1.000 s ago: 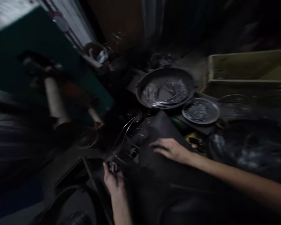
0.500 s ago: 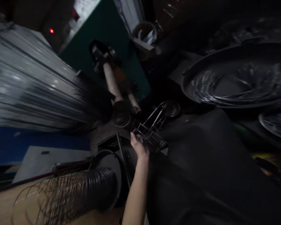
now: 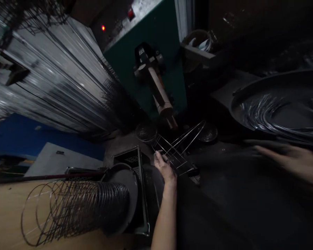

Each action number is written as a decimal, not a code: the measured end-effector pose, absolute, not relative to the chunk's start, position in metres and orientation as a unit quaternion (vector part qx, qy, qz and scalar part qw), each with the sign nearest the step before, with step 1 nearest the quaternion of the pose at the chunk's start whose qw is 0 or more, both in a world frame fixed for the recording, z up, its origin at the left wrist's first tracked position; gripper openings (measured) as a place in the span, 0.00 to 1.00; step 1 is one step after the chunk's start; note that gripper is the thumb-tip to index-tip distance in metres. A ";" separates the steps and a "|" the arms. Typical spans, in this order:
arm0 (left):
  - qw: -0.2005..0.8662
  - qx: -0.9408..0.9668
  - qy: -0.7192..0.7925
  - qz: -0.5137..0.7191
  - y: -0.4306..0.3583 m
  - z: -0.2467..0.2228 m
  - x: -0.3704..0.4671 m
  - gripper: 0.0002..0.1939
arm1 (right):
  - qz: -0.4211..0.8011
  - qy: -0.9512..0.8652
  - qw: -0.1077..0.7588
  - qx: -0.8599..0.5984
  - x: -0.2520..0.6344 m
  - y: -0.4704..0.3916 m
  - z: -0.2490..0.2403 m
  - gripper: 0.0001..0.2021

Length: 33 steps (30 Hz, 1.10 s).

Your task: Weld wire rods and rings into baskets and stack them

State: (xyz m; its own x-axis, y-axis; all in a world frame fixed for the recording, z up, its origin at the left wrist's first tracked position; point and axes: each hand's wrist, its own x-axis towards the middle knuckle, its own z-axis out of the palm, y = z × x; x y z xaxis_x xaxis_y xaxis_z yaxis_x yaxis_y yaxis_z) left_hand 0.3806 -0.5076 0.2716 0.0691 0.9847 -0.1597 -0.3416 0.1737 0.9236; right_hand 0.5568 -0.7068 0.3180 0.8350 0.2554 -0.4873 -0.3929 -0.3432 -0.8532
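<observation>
1 wire frame (image 3: 176, 157) at the centre, and the left hand (image 3: 165, 170) is right there at its near left edge, fingers curled in and apparently gripping the wire. 2 long wires (image 3: 187, 133) slant up off the grid towards a small round dish (image 3: 208, 133). Just beyond, 2 stubby arms (image 3: 158, 88) jut from a green machine (image 3: 169, 38), their ends near the frame but seemingly apart from it.

Steady does it: best, surely, to pinch the outer wire so the grid doesn't twist, hold those long wires clear of snags and keep fingertips away from the arm ends.

Out wide, the right hand (image 3: 299, 165) is a blur near the near rim of the big basin (image 3: 234, 107); whether those fingers grip anything, no telling. Bent wires (image 3: 266, 121) crowd the basin's left side, its right cut off. Under the frame, all dark: its support can't be made out, and the left fingertips are partly hidden.
</observation>
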 end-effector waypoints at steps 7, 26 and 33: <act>0.625 0.352 0.443 0.537 -0.496 0.263 0.363 0.30 | 0.397 0.043 0.699 -0.594 0.522 -0.592 0.326 0.04; 0.598 0.415 0.469 0.500 -0.474 0.272 0.354 0.32 | 0.452 0.108 0.682 -0.565 0.497 -0.568 0.358 0.07; 0.604 0.410 0.480 0.488 -0.470 0.283 0.353 0.31 | 0.460 0.093 0.690 -0.550 0.497 -0.566 0.357 0.06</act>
